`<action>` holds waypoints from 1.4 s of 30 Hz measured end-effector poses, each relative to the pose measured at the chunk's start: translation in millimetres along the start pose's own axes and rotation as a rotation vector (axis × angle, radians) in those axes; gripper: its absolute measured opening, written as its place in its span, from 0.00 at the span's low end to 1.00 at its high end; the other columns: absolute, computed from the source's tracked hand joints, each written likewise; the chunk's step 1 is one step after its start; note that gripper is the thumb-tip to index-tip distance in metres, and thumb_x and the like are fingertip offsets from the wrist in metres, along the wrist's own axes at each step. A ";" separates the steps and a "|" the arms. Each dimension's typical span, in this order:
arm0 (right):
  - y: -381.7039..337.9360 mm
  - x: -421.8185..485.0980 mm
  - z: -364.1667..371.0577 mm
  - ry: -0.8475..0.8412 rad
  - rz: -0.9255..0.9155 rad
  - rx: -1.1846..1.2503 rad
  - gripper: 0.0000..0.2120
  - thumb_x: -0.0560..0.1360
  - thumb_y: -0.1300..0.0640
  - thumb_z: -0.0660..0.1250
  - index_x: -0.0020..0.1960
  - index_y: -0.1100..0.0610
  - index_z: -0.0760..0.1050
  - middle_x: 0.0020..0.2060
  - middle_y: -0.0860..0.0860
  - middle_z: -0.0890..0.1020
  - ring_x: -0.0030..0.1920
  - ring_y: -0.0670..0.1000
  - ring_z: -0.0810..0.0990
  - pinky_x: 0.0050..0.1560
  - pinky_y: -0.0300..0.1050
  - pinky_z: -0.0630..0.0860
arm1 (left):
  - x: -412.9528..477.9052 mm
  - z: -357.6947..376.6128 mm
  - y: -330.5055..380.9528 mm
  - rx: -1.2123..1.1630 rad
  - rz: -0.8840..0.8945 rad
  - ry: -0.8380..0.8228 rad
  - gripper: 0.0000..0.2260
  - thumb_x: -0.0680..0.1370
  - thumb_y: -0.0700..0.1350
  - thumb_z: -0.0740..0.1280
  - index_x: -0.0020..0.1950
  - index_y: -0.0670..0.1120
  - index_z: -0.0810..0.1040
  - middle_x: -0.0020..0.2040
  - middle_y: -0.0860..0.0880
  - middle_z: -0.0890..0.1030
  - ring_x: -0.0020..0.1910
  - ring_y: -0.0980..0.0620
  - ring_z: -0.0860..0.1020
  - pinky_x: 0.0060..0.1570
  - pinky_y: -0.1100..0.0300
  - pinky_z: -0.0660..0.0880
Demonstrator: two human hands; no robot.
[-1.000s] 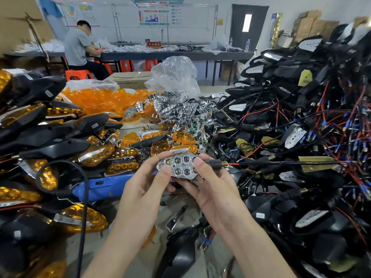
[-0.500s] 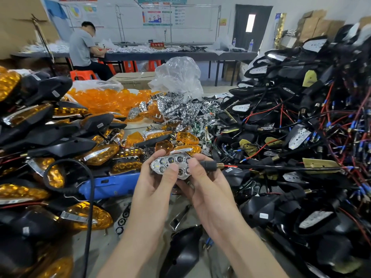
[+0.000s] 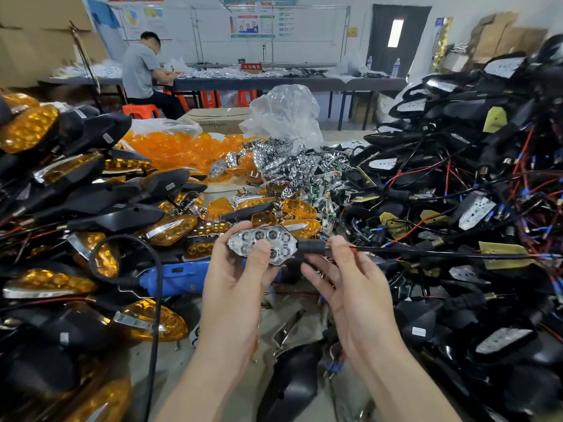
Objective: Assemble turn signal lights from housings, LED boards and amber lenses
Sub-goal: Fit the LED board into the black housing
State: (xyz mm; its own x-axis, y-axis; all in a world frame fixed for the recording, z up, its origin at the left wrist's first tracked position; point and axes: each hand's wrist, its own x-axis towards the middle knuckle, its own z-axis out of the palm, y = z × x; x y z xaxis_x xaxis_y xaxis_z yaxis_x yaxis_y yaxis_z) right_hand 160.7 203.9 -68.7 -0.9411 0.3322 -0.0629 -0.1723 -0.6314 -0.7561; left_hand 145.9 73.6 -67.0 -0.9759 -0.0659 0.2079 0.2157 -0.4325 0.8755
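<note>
Only one housing (left hand around it, right hand at stalk)

Two hands, one signal light, two bottles

Wall: white, far behind the grip
Table: long, grey, along the wall
Door: dark, behind the grip, rightward

Of the person, only two forearms and their grips are shown. The left grip and the right grip are uncovered, and both wrists and forearms are seen bare down to the lower edge of the view. What is worn higher up is cut off by that edge.
</note>
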 end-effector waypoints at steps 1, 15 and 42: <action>-0.3 0.2 -0.8 0.010 -0.012 -0.023 0.15 0.74 0.51 0.71 0.54 0.63 0.80 0.51 0.59 0.87 0.49 0.54 0.87 0.44 0.43 0.83 | 0.2 -0.9 0.2 0.018 0.001 -0.002 0.13 0.74 0.49 0.72 0.58 0.54 0.79 0.54 0.49 0.85 0.55 0.49 0.83 0.50 0.59 0.80; -8.8 0.2 -7.7 0.043 -0.031 -0.117 0.15 0.70 0.49 0.74 0.48 0.60 0.83 0.44 0.55 0.87 0.50 0.54 0.88 0.42 0.40 0.83 | 0.5 -5.1 -0.1 0.159 0.023 -0.041 0.19 0.70 0.58 0.73 0.59 0.60 0.78 0.52 0.50 0.85 0.55 0.49 0.83 0.55 0.56 0.80; -10.9 3.6 -8.1 0.022 0.036 0.047 0.13 0.73 0.54 0.73 0.51 0.61 0.80 0.49 0.61 0.86 0.47 0.53 0.88 0.42 0.38 0.82 | -5.2 -1.3 2.5 0.244 0.048 -0.041 0.14 0.75 0.56 0.69 0.60 0.64 0.76 0.40 0.54 0.78 0.46 0.45 0.80 0.59 0.41 0.77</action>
State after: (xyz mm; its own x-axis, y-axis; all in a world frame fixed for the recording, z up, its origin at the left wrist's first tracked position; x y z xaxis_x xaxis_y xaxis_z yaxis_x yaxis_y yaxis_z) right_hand 161.5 217.7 -65.9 -0.9406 0.3232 -0.1041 -0.1521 -0.6750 -0.7219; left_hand 151.5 71.7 -66.4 -0.9634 -0.0427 0.2647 0.2678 -0.1993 0.9426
